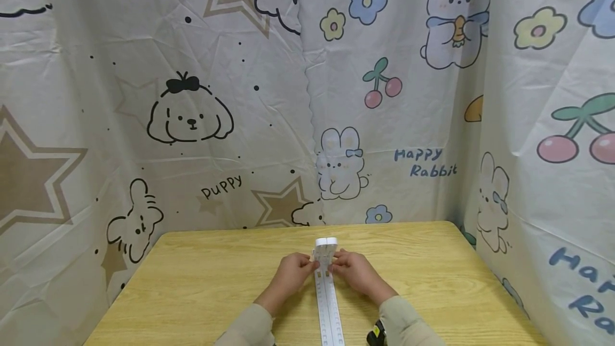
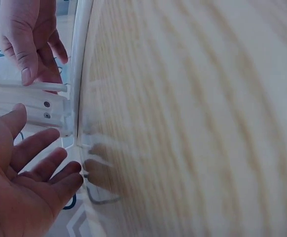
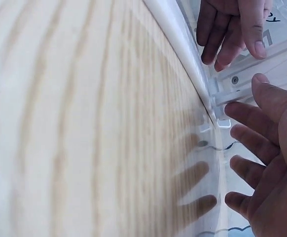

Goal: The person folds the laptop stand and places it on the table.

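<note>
A long white folding stand point(image 1: 329, 298) runs from the near table edge toward the middle, with a seam down its length and slots along its sides. Its far end is raised and rounded. On the left side of that end, my left hand point(image 1: 294, 272) pinches the edge between thumb and fingers. Opposite it, my right hand point(image 1: 356, 270) pinches the right edge. In the left wrist view, the left thumb point(image 2: 18, 116) lies by the white surface while the other fingers spread out. The right wrist view shows the right thumb point(image 3: 263, 84) at the stand's lower side.
A wooden-topped table point(image 1: 202, 276) bears the stand. Beside the right sleeve point(image 1: 405, 322) lies a black and yellow thing point(image 1: 377, 333), partly cut off by the frame. Printed curtains point(image 1: 269, 122) hang behind the table and along its sides.
</note>
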The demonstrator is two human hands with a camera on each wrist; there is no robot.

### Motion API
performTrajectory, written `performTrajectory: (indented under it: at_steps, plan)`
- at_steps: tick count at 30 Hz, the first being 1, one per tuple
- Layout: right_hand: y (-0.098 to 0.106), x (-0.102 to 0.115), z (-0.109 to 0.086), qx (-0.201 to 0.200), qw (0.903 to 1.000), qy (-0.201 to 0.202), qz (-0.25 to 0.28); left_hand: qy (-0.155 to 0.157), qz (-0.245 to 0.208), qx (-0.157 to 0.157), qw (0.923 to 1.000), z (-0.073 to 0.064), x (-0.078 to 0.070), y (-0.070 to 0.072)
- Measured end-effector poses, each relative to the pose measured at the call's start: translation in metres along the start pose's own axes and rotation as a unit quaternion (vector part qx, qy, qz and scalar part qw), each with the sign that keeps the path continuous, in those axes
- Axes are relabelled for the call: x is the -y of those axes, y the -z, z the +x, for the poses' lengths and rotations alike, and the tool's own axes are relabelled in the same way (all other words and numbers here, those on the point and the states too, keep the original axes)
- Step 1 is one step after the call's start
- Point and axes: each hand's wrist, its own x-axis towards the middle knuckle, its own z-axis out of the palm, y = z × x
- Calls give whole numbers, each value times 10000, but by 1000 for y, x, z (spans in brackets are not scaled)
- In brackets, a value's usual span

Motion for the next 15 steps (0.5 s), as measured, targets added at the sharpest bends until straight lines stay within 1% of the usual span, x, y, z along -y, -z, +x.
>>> performTrajectory:
  at_steps: [3,7,10,15]
  plan:
    - [-1,2,0,-116,9998,-131,-19,49,-141,-16,9999,-2,-2,1]
    - [0,6,1,-262,9990,-371,47,-3,-286,-124,9995,-3,-4,2]
    - [0,9,1,-349,9982,-470,160,-125,-371,-274,9989,-3,-5,2]
    - [1,15,-1,-516,9955,-637,476,-352,-817,-484,9949,-2,-10,3]
